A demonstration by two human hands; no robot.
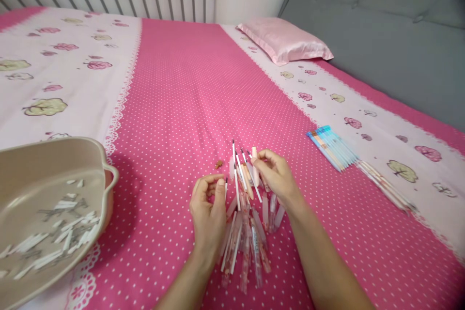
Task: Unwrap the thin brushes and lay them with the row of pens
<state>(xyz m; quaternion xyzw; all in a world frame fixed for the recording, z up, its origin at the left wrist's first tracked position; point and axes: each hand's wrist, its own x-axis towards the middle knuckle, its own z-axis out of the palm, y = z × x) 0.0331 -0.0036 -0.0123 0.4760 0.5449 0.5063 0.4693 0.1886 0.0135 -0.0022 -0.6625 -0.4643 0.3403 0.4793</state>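
Two bare hands work over a pile of pens (244,232) lying loose on a pink dotted bedspread (189,92); we take this pile as our landmark. Our right hand (276,177) hovers at the pile's far right edge. Its thumb and fingers pinch one pale pink pen (255,157) near its upper end and hold it nearly upright. Our left hand (209,210) sits at the pile's near left edge with its fingers curled in and its thumb and forefinger drawn together at the tips. It may be nipping a small part, but that is too small to tell.

To handle the pen well, we judge that the pinch should stay close to the end being worked. The other hand should steady from the pile's left, so the thin loose pieces in the pile are not scattered.

Counted:
- two hands
- one pile of about fifteen pens, many clear-barrelled
- one small brown piece (218,163) just beyond the pile's far left corner
- one beige basin (111,174) well to the pile's left, holding dozens of white bits (65,232)
- one bundle of blue pens (332,147) to the pile's right
- one row of pale pens (385,186), also to the pile's right
- one pink pillow (286,41) far beyond the pile
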